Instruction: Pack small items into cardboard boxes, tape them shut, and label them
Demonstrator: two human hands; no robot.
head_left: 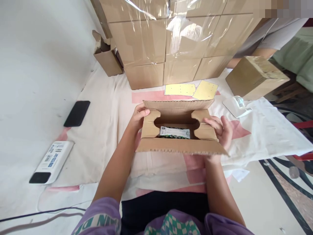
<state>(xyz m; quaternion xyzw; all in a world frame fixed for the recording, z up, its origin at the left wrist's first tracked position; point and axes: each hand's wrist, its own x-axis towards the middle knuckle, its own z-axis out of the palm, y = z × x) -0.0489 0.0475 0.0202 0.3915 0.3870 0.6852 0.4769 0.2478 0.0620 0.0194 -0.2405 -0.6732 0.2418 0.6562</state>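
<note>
A small open cardboard box [181, 145] sits in front of me on a white and pink cloth [110, 130]. Its two side flaps are folded inward and its long flaps stand out. Inside lies a green packet with a white label [175, 132]. My left hand [139, 117] grips the box's left side, thumb on the left flap. My right hand [220, 130] holds the right side, fingers curled over the right flap.
A wrapped stack of cardboard boxes [176, 42] stands behind, with a small open box [107, 55] at its left. Two yellow sheets [190, 89], a tape dispenser [237, 106], a sealed box [256, 78], a black phone [77, 113] and a white device [52, 161] lie around. Another person's arm [259, 52] is at far right.
</note>
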